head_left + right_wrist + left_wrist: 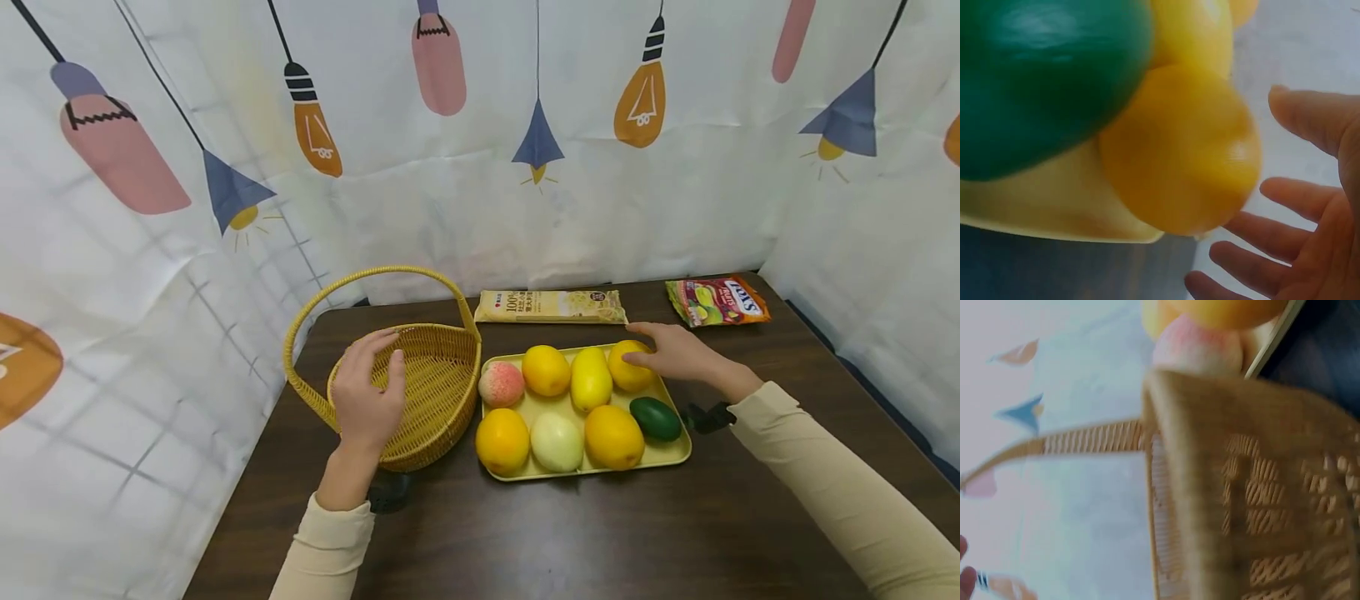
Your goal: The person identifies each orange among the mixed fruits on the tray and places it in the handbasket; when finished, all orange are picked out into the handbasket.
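Hanging apart, left fingers (366,353) clear the basket rim (1182,475); right fingers (1272,237) flank the tray's (1054,206) corner orange (1191,156).

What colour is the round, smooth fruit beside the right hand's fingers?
Yellow-orange; the round fruit shows best in the right wrist view, up close.

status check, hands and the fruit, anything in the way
Left hand near basket, holding nothing. Right hand beside back-right orange, contact unclear. Orange sits in tray. Green fruit, long yellow fruit close beside it.
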`<state>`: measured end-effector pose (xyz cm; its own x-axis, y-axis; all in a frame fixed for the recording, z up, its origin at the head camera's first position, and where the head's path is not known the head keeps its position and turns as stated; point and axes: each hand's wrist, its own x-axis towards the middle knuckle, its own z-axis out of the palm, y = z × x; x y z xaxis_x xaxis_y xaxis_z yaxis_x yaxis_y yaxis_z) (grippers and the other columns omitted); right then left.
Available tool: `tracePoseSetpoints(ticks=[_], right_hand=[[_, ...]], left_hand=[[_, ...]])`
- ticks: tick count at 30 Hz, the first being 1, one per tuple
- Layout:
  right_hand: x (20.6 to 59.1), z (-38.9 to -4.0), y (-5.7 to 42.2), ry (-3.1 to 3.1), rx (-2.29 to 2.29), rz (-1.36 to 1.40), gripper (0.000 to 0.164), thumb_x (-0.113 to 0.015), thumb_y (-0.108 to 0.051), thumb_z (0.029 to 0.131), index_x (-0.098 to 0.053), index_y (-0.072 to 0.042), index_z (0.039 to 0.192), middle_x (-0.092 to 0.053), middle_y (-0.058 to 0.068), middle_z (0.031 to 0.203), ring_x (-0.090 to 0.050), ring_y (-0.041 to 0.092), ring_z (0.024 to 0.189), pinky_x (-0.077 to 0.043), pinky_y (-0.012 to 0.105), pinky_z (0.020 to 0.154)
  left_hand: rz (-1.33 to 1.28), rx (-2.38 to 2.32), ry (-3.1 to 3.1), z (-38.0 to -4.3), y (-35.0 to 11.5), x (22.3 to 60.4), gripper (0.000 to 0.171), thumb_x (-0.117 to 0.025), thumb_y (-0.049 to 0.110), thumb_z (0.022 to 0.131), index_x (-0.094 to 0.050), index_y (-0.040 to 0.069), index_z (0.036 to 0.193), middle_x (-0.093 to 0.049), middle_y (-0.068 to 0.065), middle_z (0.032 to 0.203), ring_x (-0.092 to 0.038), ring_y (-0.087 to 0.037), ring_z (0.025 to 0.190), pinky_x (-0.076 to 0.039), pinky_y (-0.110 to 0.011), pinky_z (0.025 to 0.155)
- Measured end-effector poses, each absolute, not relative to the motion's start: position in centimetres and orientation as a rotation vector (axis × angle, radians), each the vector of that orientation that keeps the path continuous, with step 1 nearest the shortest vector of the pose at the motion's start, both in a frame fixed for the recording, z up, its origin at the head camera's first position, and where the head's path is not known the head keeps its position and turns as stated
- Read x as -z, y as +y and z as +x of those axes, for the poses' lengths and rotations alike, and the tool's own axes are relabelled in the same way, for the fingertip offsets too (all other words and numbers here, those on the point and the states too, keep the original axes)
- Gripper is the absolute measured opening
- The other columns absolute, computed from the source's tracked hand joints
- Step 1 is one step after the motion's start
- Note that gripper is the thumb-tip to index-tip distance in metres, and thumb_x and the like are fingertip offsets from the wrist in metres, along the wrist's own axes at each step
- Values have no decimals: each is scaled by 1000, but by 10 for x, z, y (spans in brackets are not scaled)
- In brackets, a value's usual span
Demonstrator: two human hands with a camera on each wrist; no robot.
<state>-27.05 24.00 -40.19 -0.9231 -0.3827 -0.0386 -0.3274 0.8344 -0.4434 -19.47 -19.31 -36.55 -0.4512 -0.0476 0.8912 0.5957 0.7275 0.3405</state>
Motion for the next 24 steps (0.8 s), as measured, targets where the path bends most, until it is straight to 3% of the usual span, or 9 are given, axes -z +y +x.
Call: tracePoseSetpoints(ticks=[5, 9, 15, 18, 24], right_hand=[[420, -270, 246, 2842, 736, -601, 78, -64, -50, 78, -38, -5, 137, -50, 18, 126, -52, 31, 105, -42, 47, 85], [432, -269, 246, 2827, 777, -674, 85, -70, -46, 74, -33, -6, 139, -49, 16, 124, -53, 25, 98, -44, 44, 81], [439, -267, 246, 2848, 842, -683, 85, -73, -41, 72, -32, -7, 138, -46, 15, 125, -51, 26, 98, -43, 46, 82], [441, -265, 247, 2871, 855, -628, 86, -73, -43, 72, -31, -5, 138, -45, 17, 125, -51, 27, 97, -43, 47, 81], [444, -262, 247, 2883, 898, -438, 91, -67, -51, 74, -25, -3, 140, -40, 21, 128, -49, 31, 99, -42, 48, 81]], left_hand=[[-269, 919, -1511, -180, -211, 355, 15, -55, 0, 80, -69, -3, 86, -66, -16, 88, -60, -27, 83, -45, -28, 76], [-103, 972, -1231, -168, -223, 352, 17, -49, -4, 77, -66, -8, 79, -61, -18, 78, -55, -21, 72, -43, -22, 65], [50, 1219, -1330, -164, -246, 378, 37, -40, -13, 71, -57, -7, 103, -51, -18, 105, -49, -26, 99, -39, -31, 83], [88, 1388, -1495, -168, -256, 394, 47, -42, -14, 72, -53, -1, 116, -51, -17, 115, -47, -25, 108, -36, -31, 89], [263, 1659, -1872, -186, -272, 423, 37, -55, 5, 86, -53, 9, 123, -51, -8, 127, -44, -24, 117, -37, -24, 89]])
